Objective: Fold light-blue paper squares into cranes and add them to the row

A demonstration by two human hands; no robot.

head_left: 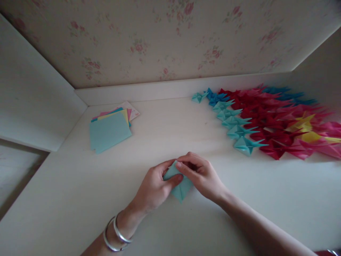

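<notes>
The left hand [157, 186] clamped its thumb across the folded teal paper [181, 192], the right hand [202, 174], right up close, pinched the top corner, all mid-surface [93, 188], a sheet stack [110, 133] sat beyond to the left, spiky paper figures [266, 119] crowded the right!

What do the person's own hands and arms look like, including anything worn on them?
Both the left hand and the right hand are ungloved, and the forearms are sleeveless where they clearly show. Two shiny, silver-coloured, rounded bangles circle the left wrist; the right wrist has no jewellery in view.
</notes>
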